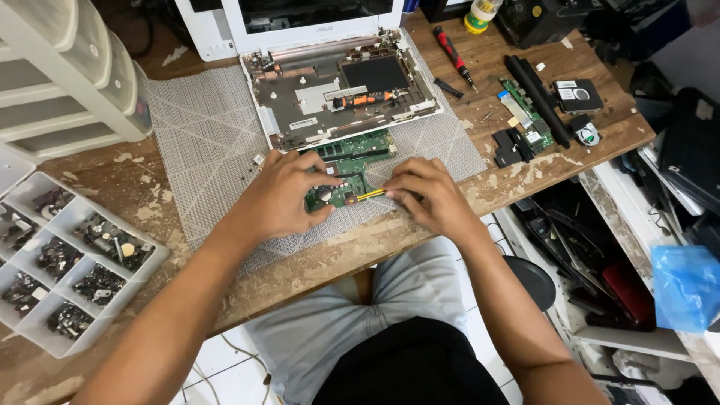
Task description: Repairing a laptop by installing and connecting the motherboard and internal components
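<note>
Both hands worked over the green circuit board [349,169] lying on the grey mat [202,142]: the left hand [289,196] pressed down to steady it, while the right hand [429,196] gripped a yellow-tipped tool [369,196] against its edge.

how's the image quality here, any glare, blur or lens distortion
Head view: even, soft light with faint shadows under the left hand and right hand; mild glare on the white laptop lid; the green circuit board is sharp; wide-angle bending curves the white drawer unit and wooden table edges; no obvious motion blur.
</note>
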